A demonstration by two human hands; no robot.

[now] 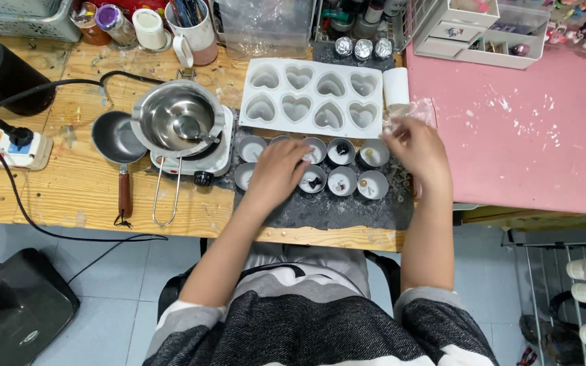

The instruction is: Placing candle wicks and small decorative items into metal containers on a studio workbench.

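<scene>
Grey mat (334,210) lies at the near edge of the wooden table (69,190), and two rows of small round metal cups (342,181) stand on it. The left hand (278,169) rests palm down over the cups in the middle of the rows, fingers loosely bent; I cannot tell if it pinches anything. The right hand (418,150) hovers at the right end of the rows, just beside the last cup (374,153), fingers slightly curled, and its grip is not clear either. Left of the cups a small white hot plate (201,159) carries a steel pot (174,118), with a dark pan (116,139) beside it. Behind the cups lies a white mould (315,96) with eight heart shapes. Further back, a mug (194,34) stands near the far edge.
</scene>
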